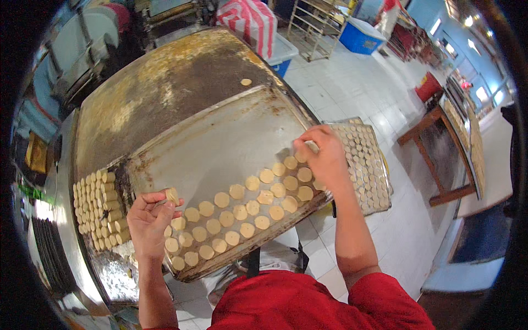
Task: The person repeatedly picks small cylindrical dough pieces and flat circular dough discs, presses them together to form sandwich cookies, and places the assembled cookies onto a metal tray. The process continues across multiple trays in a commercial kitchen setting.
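Note:
My left hand (152,218) pinches a short piece of pale dough (172,196) between thumb and fingers, above the left end of a worn metal baking tray (214,144). Over the tray's right end, my right hand (324,154) holds a pale dough disc (312,146) at its fingertips; the hand is slightly blurred. Flat round dough discs (236,191) lie in slanting rows along the tray's near side. Stacked cut dough cylinders (97,206) stand left of the tray, beside my left hand. One loose disc (246,82) rests on the floured surface beyond the tray.
A tray filled with small discs (363,165) sits to the right, below my right forearm. A wooden-legged table (433,165) is farther right. Behind are a striped bag (249,24), a metal rack (315,29) and a blue cooler box (361,37) on a tiled floor (321,93).

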The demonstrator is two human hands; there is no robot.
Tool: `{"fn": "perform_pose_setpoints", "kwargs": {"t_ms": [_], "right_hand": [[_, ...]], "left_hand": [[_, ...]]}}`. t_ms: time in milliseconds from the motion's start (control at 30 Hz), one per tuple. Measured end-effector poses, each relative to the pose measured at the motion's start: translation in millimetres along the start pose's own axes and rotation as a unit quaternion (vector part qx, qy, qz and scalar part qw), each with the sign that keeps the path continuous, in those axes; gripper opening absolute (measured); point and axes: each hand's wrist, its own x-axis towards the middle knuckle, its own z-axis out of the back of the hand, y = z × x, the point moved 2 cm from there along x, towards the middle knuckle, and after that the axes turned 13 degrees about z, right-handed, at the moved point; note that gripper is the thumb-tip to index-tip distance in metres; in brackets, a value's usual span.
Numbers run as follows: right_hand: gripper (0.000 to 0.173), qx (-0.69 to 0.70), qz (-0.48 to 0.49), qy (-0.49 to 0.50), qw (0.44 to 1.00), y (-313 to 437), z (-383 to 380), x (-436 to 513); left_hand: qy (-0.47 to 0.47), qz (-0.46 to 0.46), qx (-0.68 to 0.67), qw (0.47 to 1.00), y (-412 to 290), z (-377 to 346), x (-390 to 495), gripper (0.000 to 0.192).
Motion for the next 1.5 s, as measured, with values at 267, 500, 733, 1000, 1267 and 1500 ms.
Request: {"fn": "perform_pose_setpoints", "kwargs": {"t_ms": [267,500,733,1000,1267,1500], "right_hand": [[0.019,0.383,0.146,0.234,0.881,183.4,-110.5,33.4],[0.019,0.400,0.155,0.319,0.845,228.5,-151.4,34.0],[0.016,0.423,0.159,0.355,0.819,249.8,-171.8,23.5],[0.018,0.243,0.154,0.364,0.886,229.4,-176.5,23.5],[0.014,0.422,0.087,0.397,0.810,243.7,-163.5,23.6],[0.014,0.253,0.132,0.344,0.894,215.2,-161.2,23.3]], "left_hand": [[-0.032,-0.062,-0.050,0.996,21.5,30.1,-16.1,0.013],[-0.088,-0.085,-0.065,0.990,38.5,71.1,-28.9,0.013],[-0.122,-0.082,-0.058,0.987,43.5,84.8,-40.2,0.012],[-0.131,-0.057,-0.070,0.987,52.3,88.2,-38.3,0.008],[-0.104,-0.078,-0.045,0.990,49.3,77.0,-37.9,0.009],[-0.099,-0.060,-0.042,0.992,56.6,79.6,-34.7,0.011]]}}
